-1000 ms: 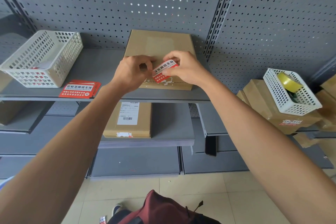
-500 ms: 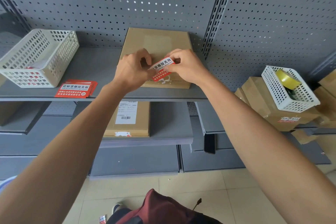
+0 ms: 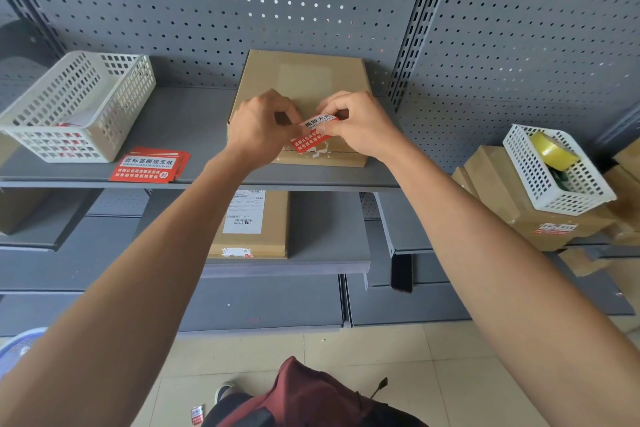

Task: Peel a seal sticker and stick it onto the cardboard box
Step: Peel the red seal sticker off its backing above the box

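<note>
Sticker (image 3: 313, 135) pinched — over box (image 3: 301, 80).

On the top shelf (image 3: 194, 114) the cardboard box (image 3: 301, 80) sits centre — a basket (image 3: 79, 104) far left, a stack of stickers (image 3: 147, 165) between them. Another box (image 3: 252, 225) lies on the shelf below.

head view faces down, close.

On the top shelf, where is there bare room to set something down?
Bare shelf lies between the white basket and the cardboard box, behind the red sticker stack. Crowded: the box's front edge, where both hands hold the seal sticker.
</note>
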